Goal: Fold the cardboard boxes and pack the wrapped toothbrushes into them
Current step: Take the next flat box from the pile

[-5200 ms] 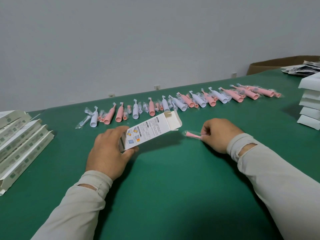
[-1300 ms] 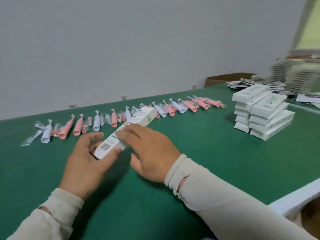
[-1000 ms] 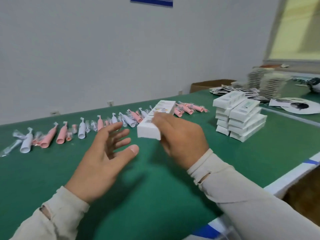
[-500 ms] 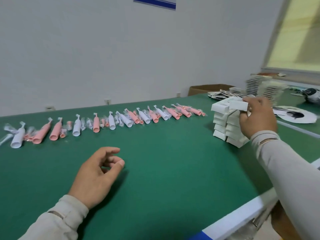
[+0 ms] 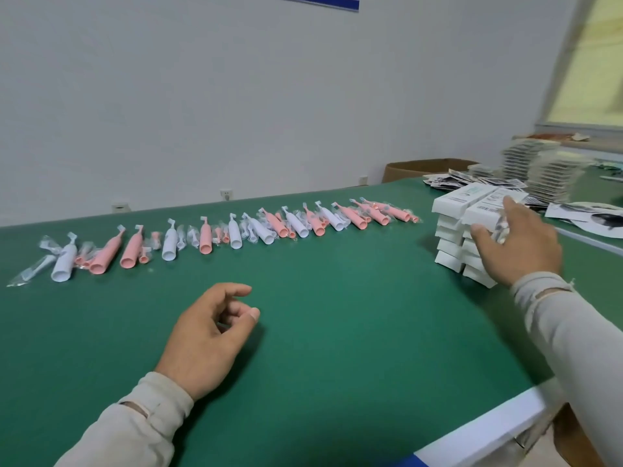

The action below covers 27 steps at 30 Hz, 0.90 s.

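I can't read any words here. The white boxes (image 5: 472, 205) in the stack by my right hand (image 5: 519, 247) have small dark print on their tops, but it is too blurry to make out. The papers (image 5: 593, 217) lying past the stack have black pictures and lines on them, and no letters I can tell. High on the wall is a blue sign (image 5: 318, 1), cut off at the top, with no words showing.
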Each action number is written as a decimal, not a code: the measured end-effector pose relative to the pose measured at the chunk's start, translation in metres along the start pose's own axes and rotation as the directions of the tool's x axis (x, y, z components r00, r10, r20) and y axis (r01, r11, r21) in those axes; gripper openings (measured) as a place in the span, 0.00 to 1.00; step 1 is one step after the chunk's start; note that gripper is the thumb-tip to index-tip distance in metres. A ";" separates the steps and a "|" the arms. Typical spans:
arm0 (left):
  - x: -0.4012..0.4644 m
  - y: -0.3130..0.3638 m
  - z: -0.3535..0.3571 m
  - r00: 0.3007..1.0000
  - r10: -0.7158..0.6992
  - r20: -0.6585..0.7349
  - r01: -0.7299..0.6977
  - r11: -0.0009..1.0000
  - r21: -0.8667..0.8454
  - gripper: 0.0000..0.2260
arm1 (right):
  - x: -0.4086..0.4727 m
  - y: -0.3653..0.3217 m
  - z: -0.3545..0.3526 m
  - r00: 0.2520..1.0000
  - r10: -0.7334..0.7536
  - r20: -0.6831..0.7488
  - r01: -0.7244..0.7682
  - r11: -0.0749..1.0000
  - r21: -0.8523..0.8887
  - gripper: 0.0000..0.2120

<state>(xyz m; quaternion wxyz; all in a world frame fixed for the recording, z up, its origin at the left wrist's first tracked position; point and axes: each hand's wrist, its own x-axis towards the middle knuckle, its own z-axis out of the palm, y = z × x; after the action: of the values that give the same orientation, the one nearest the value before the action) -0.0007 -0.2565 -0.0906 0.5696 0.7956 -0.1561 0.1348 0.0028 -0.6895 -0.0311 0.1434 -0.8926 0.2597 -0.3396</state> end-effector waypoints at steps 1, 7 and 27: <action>0.000 0.000 0.000 1.000 0.000 -0.006 0.000 1.000 -0.002 0.11 | -0.009 -0.010 -0.001 0.996 -0.019 -0.087 0.025 0.997 0.068 0.29; 0.004 -0.003 -0.005 0.991 -0.034 -0.132 0.037 0.999 0.021 0.10 | -0.112 -0.137 0.019 0.864 -0.483 -0.142 0.495 0.762 0.418 0.16; -0.046 -0.006 -0.244 0.796 0.141 -0.589 0.502 0.390 0.772 0.20 | -0.239 -0.316 0.099 0.557 -0.700 0.447 -0.064 0.500 0.863 0.06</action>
<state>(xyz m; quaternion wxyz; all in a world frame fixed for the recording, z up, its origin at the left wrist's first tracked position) -0.0490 -0.0192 -0.0369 0.0758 0.9051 0.2130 0.3601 0.0341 -0.2874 -0.0936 0.5514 -0.8081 -0.2053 -0.0291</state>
